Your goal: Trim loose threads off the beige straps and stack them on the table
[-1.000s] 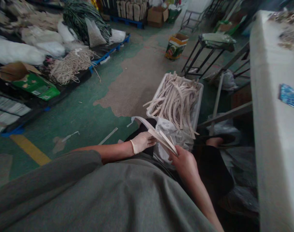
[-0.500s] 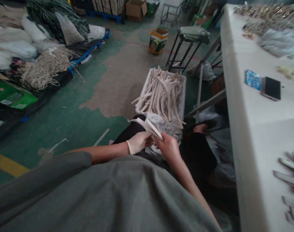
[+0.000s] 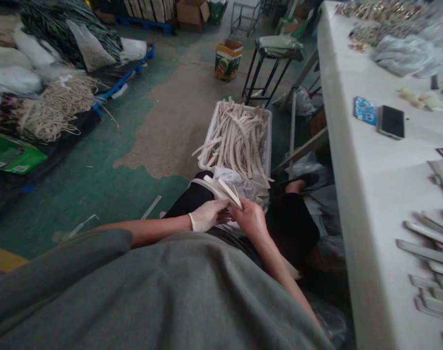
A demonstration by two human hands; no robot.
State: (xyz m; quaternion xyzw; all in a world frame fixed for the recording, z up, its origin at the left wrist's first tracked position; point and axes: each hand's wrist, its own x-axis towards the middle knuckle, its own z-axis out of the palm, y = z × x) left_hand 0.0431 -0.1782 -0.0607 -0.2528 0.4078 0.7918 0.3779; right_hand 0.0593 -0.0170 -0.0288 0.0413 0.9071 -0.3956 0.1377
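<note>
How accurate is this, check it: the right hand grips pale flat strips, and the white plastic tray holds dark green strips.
Wrong colour: the head view shows beige strips in the white plastic tray. The right hand does grip pale flat strips.

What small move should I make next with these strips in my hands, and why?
I'd probably gather the strips with your left hand, gripping them in your right hand. Their far ends fan apart above the right hand, and the left hand's fingers are close by.
</note>
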